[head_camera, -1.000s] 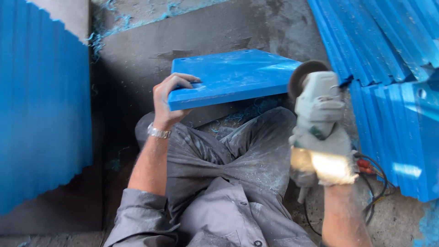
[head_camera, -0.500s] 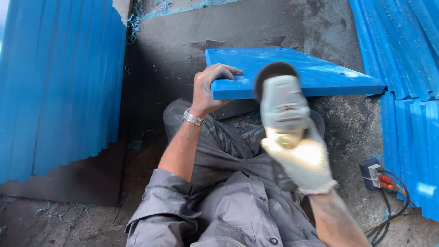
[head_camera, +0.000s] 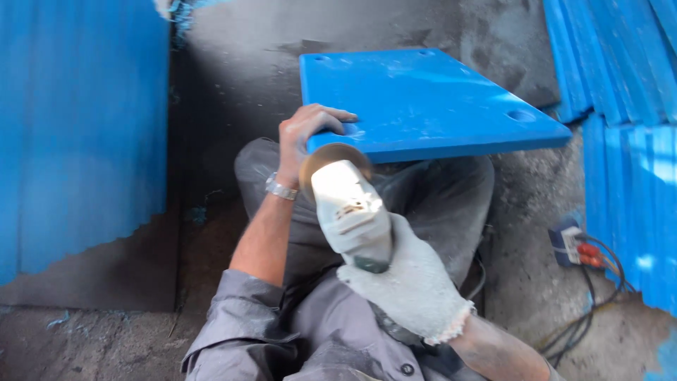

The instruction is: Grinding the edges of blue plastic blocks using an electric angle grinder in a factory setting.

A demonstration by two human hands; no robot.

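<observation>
- A flat blue rectangular plastic slab with round holes (head_camera: 430,102) is propped on the knees of a seated person in grey work clothes and is gripped at its near-left corner by the bare left hand (head_camera: 308,134).
- A pale, dusty angle grinder (head_camera: 349,208) is clasped by the gloved right hand (head_camera: 405,282).
- Over the last second the grinder has been swung from the slab's right end across to just beside the left hand.
- Its tan disc (head_camera: 331,156) now meets the slab's near edge, so that corner is judged to be under work.
- A power strip with red plugs (head_camera: 575,247) lies on the floor, right of the gloved hand.

Gloved right hand (head_camera: 405,282) holds grinder (head_camera: 349,204), seemingly touching blue panel (head_camera: 423,99).
</observation>
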